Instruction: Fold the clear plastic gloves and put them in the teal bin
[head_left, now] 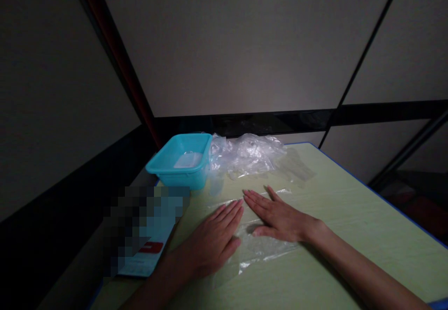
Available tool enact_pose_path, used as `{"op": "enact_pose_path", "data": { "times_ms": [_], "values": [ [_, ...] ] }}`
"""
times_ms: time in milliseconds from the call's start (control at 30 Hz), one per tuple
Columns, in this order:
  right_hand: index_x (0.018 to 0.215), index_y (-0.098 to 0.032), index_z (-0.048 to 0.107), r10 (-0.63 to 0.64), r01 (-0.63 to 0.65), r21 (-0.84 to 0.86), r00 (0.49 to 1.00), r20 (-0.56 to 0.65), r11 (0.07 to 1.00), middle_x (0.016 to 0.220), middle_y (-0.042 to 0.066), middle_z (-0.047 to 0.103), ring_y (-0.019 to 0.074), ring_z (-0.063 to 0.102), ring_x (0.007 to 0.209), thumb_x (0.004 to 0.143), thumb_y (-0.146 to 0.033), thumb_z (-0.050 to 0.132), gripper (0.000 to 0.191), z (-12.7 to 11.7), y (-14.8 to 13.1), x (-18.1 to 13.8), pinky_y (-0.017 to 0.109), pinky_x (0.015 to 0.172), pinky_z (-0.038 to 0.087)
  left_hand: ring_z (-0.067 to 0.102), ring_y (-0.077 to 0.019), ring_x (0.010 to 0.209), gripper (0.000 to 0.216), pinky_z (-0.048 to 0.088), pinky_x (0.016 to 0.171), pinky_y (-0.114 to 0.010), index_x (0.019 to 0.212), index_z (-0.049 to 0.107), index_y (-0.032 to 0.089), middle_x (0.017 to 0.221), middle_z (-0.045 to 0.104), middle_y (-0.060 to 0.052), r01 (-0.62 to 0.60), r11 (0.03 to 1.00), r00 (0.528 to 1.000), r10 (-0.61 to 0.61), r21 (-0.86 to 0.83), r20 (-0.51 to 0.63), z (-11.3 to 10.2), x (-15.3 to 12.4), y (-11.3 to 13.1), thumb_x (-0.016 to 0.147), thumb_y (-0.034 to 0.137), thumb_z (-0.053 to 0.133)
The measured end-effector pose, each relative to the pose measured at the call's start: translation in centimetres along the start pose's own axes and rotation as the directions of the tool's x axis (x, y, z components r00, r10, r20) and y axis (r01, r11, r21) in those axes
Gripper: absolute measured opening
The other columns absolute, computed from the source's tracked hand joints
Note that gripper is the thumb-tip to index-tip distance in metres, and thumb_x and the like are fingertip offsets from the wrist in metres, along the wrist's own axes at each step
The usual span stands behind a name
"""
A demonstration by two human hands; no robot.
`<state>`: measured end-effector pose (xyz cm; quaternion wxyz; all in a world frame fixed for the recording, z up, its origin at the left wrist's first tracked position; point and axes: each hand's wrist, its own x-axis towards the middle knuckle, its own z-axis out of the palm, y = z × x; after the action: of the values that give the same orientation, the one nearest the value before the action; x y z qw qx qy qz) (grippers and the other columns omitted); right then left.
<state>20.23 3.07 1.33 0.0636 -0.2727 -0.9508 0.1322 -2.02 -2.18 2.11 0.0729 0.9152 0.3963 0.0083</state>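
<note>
- I have my right hand [280,219] flattened, gripping nothing; my left hand [220,240] matches, fingertips just beside the right's.
- Clear plastic film [269,250] lies beneath both, more squarely under the right; its long axis I can't tell.
- Crumpled plastic [257,150] sits beyond both hands.

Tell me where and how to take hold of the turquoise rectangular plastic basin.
The turquoise rectangular plastic basin is probably best pinched by its near rim, the left hand coming from above on the near side: the basin stands upright, and that rim juts past the wall. Its right side looks worse, with crumpled clear plastic crowding it.
</note>
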Motion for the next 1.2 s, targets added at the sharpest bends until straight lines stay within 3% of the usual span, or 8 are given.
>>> {"op": "enact_pose_path", "data": {
  "times_ms": [367, 533, 700, 767, 833, 967, 1100, 1200],
  "values": [
    [0.142, -0.016, 0.012, 0.17, -0.175, -0.094, 0.983, -0.066, 0.98, 0.144, 0.017, 0.016, 0.0299, 0.018, 0.132, 0.086, -0.059, 0.03, 0.073, -0.5, 2.9, -2.2, 0.058, 0.104, 0.003, 0.009, -0.0203, 0.134, 0.059, 0.017, 0.108, -0.041, 0.14, 0.013, 0.014, 0.147, 0.011, -0.01, 0.005, 1.0, 1.0, -0.005, -0.008, 0.02, -0.3, 0.0, 0.1, 0.088, 0.027, 0.037],
    [0.141, -0.013, 0.014, 0.272, -0.274, -0.075, 0.962, -0.036, 0.959, 0.144, 0.017, 0.016, 0.031, 0.016, 0.132, 0.086, -0.06, 0.027, 0.074, -0.9, 3.5, -2.5, 0.062, 0.101, 0.005, 0.007, -0.0199, 0.135, 0.06, 0.015, 0.109, -0.042, 0.14, 0.011, 0.013, 0.147, 0.01, -0.01, 0.005, 1.0, 0.999, -0.005, 0.022, 0.036, 0.1, -0.1, 0.0, 0.088, 0.029, 0.036],
    [0.141, -0.018, 0.019, 0.223, -0.228, -0.053, 0.97, -0.094, 0.972, 0.143, 0.014, 0.024, 0.0292, 0.022, 0.131, 0.088, -0.055, 0.031, 0.066, -1.7, 3.5, -2.3, 0.062, 0.101, 0.009, 0.006, -0.0231, 0.135, 0.064, 0.013, 0.108, -0.048, 0.141, 0.011, 0.016, 0.148, 0.007, -0.01, -0.001, 0.998, 1.0, 0.002, 0.065, -0.018, -0.1, -0.1, -0.3, 0.085, 0.026, 0.041],
    [0.139, -0.021, 0.024, 0.159, -0.165, -0.038, 0.979, -0.124, 0.986, 0.141, 0.012, 0.032, 0.0266, 0.027, 0.13, 0.089, -0.05, 0.034, 0.059, -2.1, 3.2, -2.2, 0.058, 0.103, 0.013, 0.011, -0.0235, 0.134, 0.062, 0.014, 0.107, -0.049, 0.14, 0.015, 0.018, 0.148, 0.014, -0.009, -0.022, 0.997, 0.995, 0.03, 0.075, -0.1, -0.4, -0.1, -0.3, 0.084, 0.024, 0.041],
    [0.136, -0.022, 0.031, 0.088, -0.095, -0.033, 0.983, -0.158, 0.995, 0.136, 0.009, 0.041, 0.0232, 0.033, 0.127, 0.091, -0.045, 0.035, 0.051, -2.5, 2.9, -2.1, 0.052, 0.105, 0.017, 0.025, -0.0229, 0.131, 0.055, 0.019, 0.107, -0.048, 0.137, 0.025, 0.018, 0.143, 0.03, -0.009, -0.054, 0.995, 0.975, 0.072, 0.088, -0.21, -0.8, -0.1, -0.2, 0.084, 0.019, 0.039],
    [0.126, -0.022, 0.046, 0.017, -0.032, -0.066, 0.975, -0.22, 0.997, 0.126, 0.007, 0.053, 0.019, 0.047, 0.117, 0.092, -0.038, 0.038, 0.038, -2.9, 2.2, -2.0, 0.044, 0.103, 0.027, 0.053, -0.0195, 0.107, 0.044, 0.032, 0.102, -0.044, 0.12, 0.049, 0.014, 0.112, 0.06, -0.011, -0.101, 0.988, 0.901, 0.14, 0.114, -0.41, -1.0, 0.1, 0.2, 0.08, 0.007, 0.031],
    [0.116, -0.018, 0.055, -0.014, -0.007, -0.08, 0.965, -0.262, 0.997, 0.118, 0.008, 0.059, 0.0197, 0.051, 0.111, 0.091, -0.034, 0.039, 0.033, -2.8, 2.0, -1.9, 0.041, 0.096, 0.038, 0.06, -0.0161, 0.087, 0.039, 0.038, 0.097, -0.04, 0.102, 0.058, 0.014, 0.089, 0.066, -0.008, -0.16, 0.978, 0.854, 0.204, 0.131, -0.478, -0.3, 0.3, 0.3, 0.079, 0.003, 0.029],
    [0.113, -0.016, 0.058, -0.019, 0.002, -0.062, 0.959, -0.283, 0.998, 0.117, 0.009, 0.06, 0.0195, 0.052, 0.111, 0.092, -0.031, 0.038, 0.033, -2.7, 1.9, -2.0, 0.037, 0.093, 0.042, 0.061, -0.0159, 0.081, 0.039, 0.041, 0.095, -0.039, 0.101, 0.059, 0.013, 0.083, 0.066, -0.008, -0.17, 0.975, 0.857, 0.217, 0.142, -0.467, 0.2, 0.4, 0.3, 0.077, 0.002, 0.03]
  ]
}}
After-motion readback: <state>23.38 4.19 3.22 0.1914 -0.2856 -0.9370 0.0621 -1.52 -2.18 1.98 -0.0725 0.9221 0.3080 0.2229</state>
